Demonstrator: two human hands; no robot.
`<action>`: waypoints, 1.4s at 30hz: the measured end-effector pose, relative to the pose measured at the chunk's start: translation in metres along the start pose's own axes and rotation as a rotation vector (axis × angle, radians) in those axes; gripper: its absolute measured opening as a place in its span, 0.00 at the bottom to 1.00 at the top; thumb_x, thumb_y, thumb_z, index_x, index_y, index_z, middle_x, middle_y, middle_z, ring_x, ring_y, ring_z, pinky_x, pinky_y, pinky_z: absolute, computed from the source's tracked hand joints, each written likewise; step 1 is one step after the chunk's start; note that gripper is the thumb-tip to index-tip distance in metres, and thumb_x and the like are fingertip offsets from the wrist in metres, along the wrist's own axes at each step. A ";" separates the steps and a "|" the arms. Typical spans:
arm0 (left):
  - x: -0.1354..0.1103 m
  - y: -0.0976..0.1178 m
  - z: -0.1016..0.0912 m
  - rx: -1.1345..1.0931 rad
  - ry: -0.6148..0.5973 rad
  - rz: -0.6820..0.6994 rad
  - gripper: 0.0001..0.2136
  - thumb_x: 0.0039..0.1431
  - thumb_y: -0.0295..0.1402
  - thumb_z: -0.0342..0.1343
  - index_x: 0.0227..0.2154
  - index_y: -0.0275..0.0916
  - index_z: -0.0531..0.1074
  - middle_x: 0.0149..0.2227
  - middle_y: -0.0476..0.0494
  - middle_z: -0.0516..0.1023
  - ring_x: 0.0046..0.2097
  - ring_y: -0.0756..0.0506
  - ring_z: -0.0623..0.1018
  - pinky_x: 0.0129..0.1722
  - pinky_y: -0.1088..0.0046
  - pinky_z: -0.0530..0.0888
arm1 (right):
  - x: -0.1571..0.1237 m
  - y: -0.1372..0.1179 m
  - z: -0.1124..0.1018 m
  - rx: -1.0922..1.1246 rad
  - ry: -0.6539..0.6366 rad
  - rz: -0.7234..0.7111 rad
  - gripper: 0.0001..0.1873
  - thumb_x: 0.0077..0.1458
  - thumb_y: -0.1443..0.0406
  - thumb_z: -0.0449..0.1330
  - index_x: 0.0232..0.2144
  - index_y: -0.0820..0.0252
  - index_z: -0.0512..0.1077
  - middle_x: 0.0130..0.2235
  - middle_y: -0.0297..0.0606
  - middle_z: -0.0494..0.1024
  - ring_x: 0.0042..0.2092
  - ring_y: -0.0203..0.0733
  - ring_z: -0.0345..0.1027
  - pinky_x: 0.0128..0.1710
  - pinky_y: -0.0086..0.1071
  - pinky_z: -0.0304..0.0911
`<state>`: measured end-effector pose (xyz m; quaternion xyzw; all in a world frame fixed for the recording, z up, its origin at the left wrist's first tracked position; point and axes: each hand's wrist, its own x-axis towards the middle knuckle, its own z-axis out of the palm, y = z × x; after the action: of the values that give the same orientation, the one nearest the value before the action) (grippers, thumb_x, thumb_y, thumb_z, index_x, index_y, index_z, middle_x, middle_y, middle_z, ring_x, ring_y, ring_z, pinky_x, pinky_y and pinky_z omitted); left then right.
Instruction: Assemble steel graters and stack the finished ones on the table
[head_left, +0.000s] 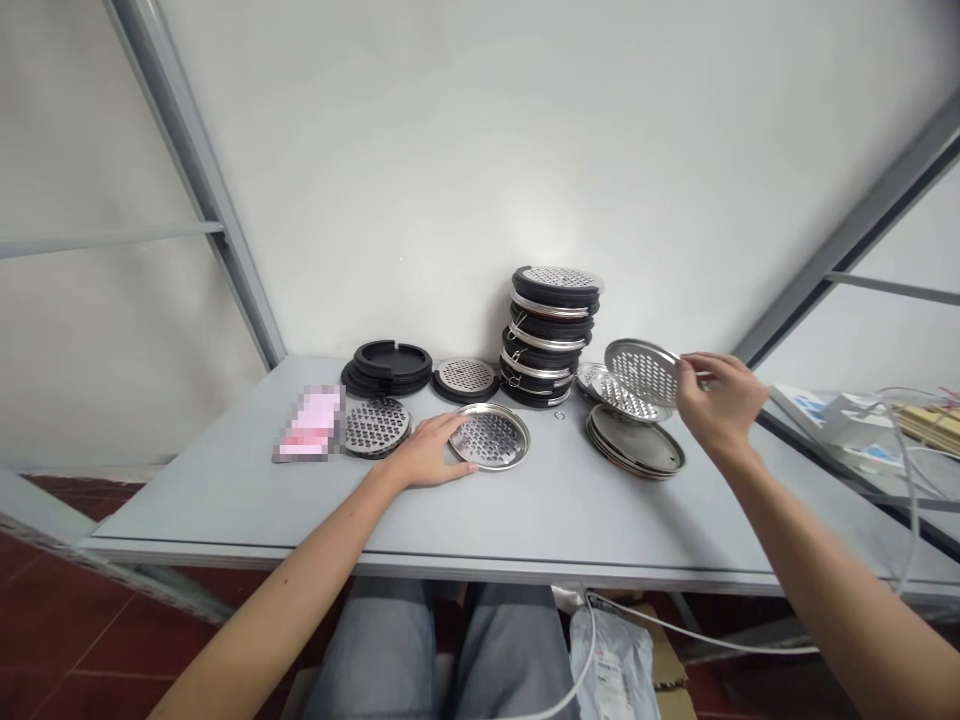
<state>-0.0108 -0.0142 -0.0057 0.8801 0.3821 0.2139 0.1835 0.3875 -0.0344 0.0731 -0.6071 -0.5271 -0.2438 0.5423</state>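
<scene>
My left hand [429, 453] rests on the table, fingertips at the left rim of a round metal tray holding a perforated disc [489, 440], thumb stretched apart along the near side. My right hand [718, 398] is raised at the right, pinching the edge of a tilted round perforated metal disc [642, 372]. Below that disc are more perforated discs [628, 399] and a stack of plain round metal plates [637, 443]. Left of my left hand lies a small pile of perforated discs [376, 426].
A tall stack of black rings and metal discs [550, 338] stands near the wall. Black round holders [391, 368] and a black-rimmed perforated disc [465, 377] sit at its left. A blurred pink phone-like rectangle [309, 424] lies at left; a small ring [559, 415] lies mid-table.
</scene>
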 end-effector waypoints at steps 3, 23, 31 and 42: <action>0.000 0.000 0.001 -0.012 0.007 -0.003 0.37 0.52 0.50 0.59 0.62 0.43 0.57 0.64 0.37 0.59 0.63 0.34 0.60 0.62 0.55 0.59 | -0.010 -0.027 -0.018 0.123 -0.071 0.010 0.10 0.53 0.61 0.58 0.29 0.61 0.77 0.37 0.43 0.80 0.36 0.44 0.73 0.39 0.35 0.68; 0.006 0.010 -0.007 -0.133 0.237 -0.106 0.58 0.44 0.45 0.68 0.67 0.43 0.29 0.66 0.32 0.54 0.64 0.30 0.61 0.60 0.54 0.62 | -0.081 -0.117 0.086 1.293 -0.742 1.039 0.10 0.39 0.64 0.66 0.30 0.58 0.76 0.28 0.33 0.77 0.29 0.36 0.65 0.28 0.28 0.63; 0.005 0.007 -0.006 -0.112 0.201 -0.040 0.52 0.47 0.45 0.66 0.67 0.45 0.36 0.65 0.38 0.58 0.64 0.33 0.61 0.60 0.56 0.62 | -0.092 -0.108 0.090 1.162 -0.675 1.093 0.08 0.40 0.63 0.65 0.27 0.56 0.75 0.30 0.35 0.79 0.33 0.40 0.70 0.30 0.31 0.66; 0.006 0.006 -0.004 -0.107 0.150 -0.053 0.48 0.41 0.55 0.65 0.64 0.43 0.54 0.61 0.37 0.65 0.61 0.31 0.64 0.59 0.53 0.64 | -0.106 -0.097 0.092 0.677 -0.617 0.616 0.19 0.51 0.57 0.55 0.38 0.59 0.79 0.41 0.39 0.81 0.45 0.50 0.71 0.46 0.40 0.63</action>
<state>-0.0058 -0.0133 0.0025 0.8400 0.4062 0.2943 0.2067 0.2403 -0.0035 -0.0071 -0.5684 -0.5083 0.2985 0.5740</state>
